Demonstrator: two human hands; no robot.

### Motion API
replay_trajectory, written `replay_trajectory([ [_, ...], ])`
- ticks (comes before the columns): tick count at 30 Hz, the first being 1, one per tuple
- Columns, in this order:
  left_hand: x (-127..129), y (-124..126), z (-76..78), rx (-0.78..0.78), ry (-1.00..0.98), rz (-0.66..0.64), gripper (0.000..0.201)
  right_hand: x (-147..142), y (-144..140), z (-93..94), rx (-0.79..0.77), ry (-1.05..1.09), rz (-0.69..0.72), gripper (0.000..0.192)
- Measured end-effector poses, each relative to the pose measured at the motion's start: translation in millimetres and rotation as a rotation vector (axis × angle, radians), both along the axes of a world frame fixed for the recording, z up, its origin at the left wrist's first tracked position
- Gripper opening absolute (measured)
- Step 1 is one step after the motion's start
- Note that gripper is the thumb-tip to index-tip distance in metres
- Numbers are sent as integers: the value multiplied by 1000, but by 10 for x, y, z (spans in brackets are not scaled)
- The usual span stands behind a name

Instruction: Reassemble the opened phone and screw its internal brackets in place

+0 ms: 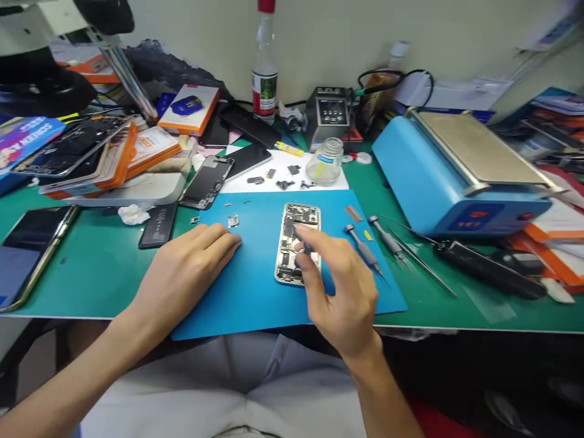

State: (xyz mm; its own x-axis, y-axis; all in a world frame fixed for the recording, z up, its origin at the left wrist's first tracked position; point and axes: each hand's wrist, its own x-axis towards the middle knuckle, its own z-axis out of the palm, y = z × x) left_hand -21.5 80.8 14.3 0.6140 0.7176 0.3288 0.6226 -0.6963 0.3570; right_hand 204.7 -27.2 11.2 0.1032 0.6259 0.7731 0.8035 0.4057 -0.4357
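An opened phone (288, 243) lies on the blue mat (255, 298), its circuit boards and inner parts exposed. Over its right side hovers my right hand (340, 286), thumb and forefinger curled toward each other around a small dark piece that I cannot make out. My left hand (191, 261) rests palm down on the mat's left part, fingers stretched out close together, holding nothing. Just beyond its fingertips sits a small metal part (233, 221). To the right of the phone lie two small screwdrivers, a nearer grey one (365, 250) and another (390, 240).
Tweezers (422, 261) and a black-handled tool (490, 267) lie at right, before a blue heating machine (424, 176). A glass jar (325, 161) and small parts stand on white paper (335, 176). At left are a battery (158, 226), a phone screen (207, 181) and stacked boxes.
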Motion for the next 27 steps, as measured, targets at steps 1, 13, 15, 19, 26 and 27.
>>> replay_trajectory([
  [1,7,2,12,-44,-26,9,30,50,-17,29,46,23,-61,57],
  [13,85,-250,186,-955,-703,103,53,1321,-392,215,-475,-342,-613,39],
  [15,109,-248,183,-1075,-814,89,59,1192,-289,177,-475,-375,-573,39],
  [19,104,-264,146,-1184,-961,95,58,896,-105,115,-466,-396,-476,37],
  [26,117,-315,134,-1280,-1006,72,42,594,-183,66,-145,-228,-404,19],
  [27,123,-316,137,-1290,-1003,57,42,567,-215,71,-115,-229,-400,19],
])
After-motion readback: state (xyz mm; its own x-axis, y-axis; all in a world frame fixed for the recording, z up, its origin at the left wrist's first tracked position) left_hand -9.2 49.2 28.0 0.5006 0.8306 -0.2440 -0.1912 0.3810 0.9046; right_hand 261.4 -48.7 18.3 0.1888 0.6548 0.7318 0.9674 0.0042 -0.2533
